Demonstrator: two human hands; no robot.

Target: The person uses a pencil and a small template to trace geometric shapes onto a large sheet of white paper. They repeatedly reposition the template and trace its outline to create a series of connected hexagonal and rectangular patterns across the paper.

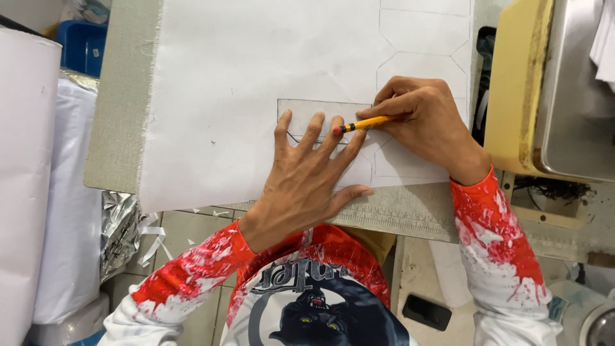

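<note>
I saw my left hand lying flat, palm down, fingers fanned wide and pointing away from me, pinning a grey template onto the white fabric. It grasped nothing; it only pressed. The wrist came in from below at a slant, the red-and-white sleeve pushed up the forearm.

My right hand reached in from the right, knuckles up, fingers pinched tight on a yellow pencil. The pencil lay nearly level, its red eraser end toward my left fingers, just beside the middle one. I could not see the lead tip; the hand hid it.

The fabric covered most of a grey-green cutting mat, with drawn outlines showing on its right part. A strip of mat with ruler markings ran along the near edge, under my left thumb. Below it was tiled floor with white scraps.

To the left stood big white rolls and crinkled foil, close to the mat's left edge. A blue bin sat at top left. On the right, a yellowed board and a metal machine crowded the right hand's side, near the wrist. Open room lay mostly across the fabric above both hands.
</note>
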